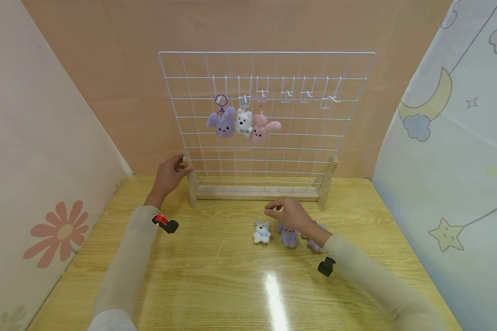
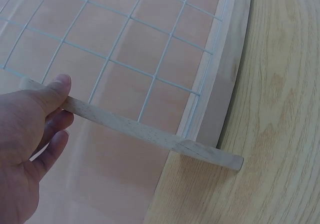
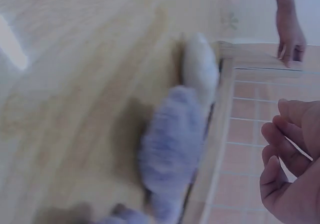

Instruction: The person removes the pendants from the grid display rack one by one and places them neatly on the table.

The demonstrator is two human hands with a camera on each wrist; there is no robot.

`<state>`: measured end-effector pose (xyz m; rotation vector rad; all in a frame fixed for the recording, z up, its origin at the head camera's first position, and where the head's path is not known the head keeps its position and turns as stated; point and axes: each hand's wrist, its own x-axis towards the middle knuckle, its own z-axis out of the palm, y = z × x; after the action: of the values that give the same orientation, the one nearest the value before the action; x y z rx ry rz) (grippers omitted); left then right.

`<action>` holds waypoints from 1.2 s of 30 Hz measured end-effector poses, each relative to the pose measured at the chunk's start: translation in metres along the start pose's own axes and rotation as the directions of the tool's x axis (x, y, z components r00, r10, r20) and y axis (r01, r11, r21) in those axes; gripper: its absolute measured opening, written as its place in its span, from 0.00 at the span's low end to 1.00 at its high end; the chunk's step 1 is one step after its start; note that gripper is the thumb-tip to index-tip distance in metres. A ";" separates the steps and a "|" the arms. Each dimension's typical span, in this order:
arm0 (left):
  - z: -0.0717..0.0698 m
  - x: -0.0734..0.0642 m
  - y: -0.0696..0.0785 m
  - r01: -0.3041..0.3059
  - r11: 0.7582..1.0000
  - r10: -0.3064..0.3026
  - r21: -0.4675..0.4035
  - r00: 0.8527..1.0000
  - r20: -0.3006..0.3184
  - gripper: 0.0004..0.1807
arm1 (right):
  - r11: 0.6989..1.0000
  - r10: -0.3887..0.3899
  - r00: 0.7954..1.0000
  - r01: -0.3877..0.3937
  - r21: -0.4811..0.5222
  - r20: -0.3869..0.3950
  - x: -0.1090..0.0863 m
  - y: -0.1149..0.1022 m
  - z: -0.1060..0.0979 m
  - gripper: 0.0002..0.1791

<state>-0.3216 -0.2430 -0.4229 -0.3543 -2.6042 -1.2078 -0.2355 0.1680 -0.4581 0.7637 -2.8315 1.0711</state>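
Observation:
My left hand [image 1: 169, 174] pinches the top of the left wooden post [image 2: 130, 126] of a white wire grid rack [image 1: 232, 148], thumb on one side and fingers on the other. Over the table, just in front of the rack, hovers my right hand [image 1: 291, 214], its fingers loosely bent with nothing between them. Below and left of it lies a white plush bear keychain [image 1: 262, 234]. A purple plush keychain [image 1: 289, 237] lies under that hand, and another purple plush [image 1: 315, 245] is partly hidden by the wrist.
From hooks on the grid hang a purple bunny plush [image 1: 223, 127], a white bear plush [image 1: 244, 124] and a pink long-eared plush [image 1: 259, 131]. Three bare hooks [image 1: 308, 94] are to their right. A wooden bar [image 1: 257, 195] joins the rack's feet. Patterned panels [image 1: 451, 151] flank the table.

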 end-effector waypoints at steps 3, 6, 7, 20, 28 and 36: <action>0.000 0.000 0.000 0.005 1.000 -0.005 0.001 1.000 0.002 0.33 | 1.000 -0.024 0.999 0.024 0.001 -0.027 0.002 -0.011 -0.015 0.13; -0.001 -0.001 0.001 0.018 1.000 -0.018 0.002 1.000 0.006 0.34 | 0.999 -0.044 0.997 0.044 -0.003 -0.062 0.006 -0.022 -0.030 0.13; -0.001 -0.001 0.001 0.021 1.000 -0.021 0.004 1.000 0.010 0.35 | 0.999 -0.051 0.996 0.050 -0.007 -0.074 0.007 -0.026 -0.035 0.13; -0.004 -0.004 0.004 0.024 1.000 -0.024 0.007 1.000 0.008 0.35 | 0.981 -0.188 0.930 0.194 -0.013 -0.316 0.024 -0.080 -0.092 0.10; -0.003 -0.003 0.003 0.025 1.000 -0.025 0.002 1.000 0.006 0.35 | 0.965 -0.251 0.831 0.257 -0.058 -0.496 0.037 -0.105 -0.127 0.10; -0.001 -0.001 0.002 0.018 1.000 -0.018 -0.008 1.000 0.008 0.34 | 0.975 -0.195 0.782 0.218 -0.033 -0.591 0.058 -0.122 -0.149 0.14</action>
<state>-0.3200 -0.2428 -0.4206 -0.3395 -2.6156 -1.2252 -0.2539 0.1573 -0.2574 0.5865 -2.1501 1.0899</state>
